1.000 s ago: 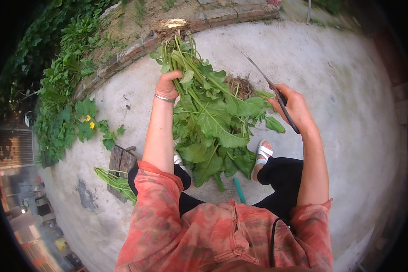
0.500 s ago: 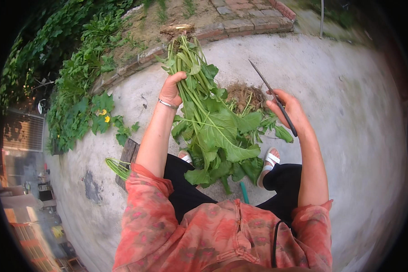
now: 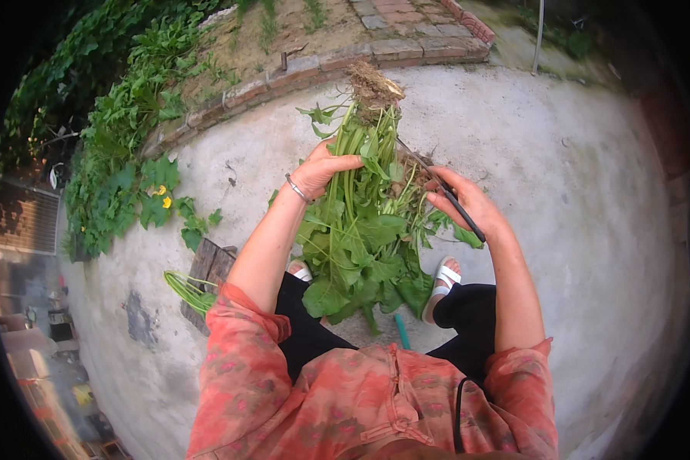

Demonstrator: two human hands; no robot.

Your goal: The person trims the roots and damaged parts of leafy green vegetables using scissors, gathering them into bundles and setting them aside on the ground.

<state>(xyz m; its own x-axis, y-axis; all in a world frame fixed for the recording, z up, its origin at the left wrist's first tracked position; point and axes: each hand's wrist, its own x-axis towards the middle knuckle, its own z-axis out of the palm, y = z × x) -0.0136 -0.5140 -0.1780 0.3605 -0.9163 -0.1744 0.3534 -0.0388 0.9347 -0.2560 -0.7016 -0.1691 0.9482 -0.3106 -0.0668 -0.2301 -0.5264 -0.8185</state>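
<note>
My left hand (image 3: 323, 170) is closed round the stems of a big bunch of leafy greens (image 3: 360, 222). Its root clump (image 3: 374, 86), brown with soil and showing a pale cut face, points away from me, while the broad leaves hang toward my lap. In my right hand (image 3: 468, 201) is a long, dark-handled knife (image 3: 458, 205). The blade slants up and left to the stems just below the roots; whether it touches them I cannot tell. Behind the knife, more roots and leaves lie on the ground, partly hidden.
Beside my left leg, cut green stalks (image 3: 188, 291) lie by a weathered wooden block (image 3: 209, 264). A teal stick-like thing (image 3: 402, 331) is on the concrete (image 3: 583, 253) between my feet. A brick edging (image 3: 299, 73) borders the soil bed ahead; yellow-flowered vines (image 3: 157, 195) spread at left.
The bunch has swung right and turned, bringing its root clump over the concrete. My left hand moved right and down with it. The knife's tip has come to the stems near the roots.
</note>
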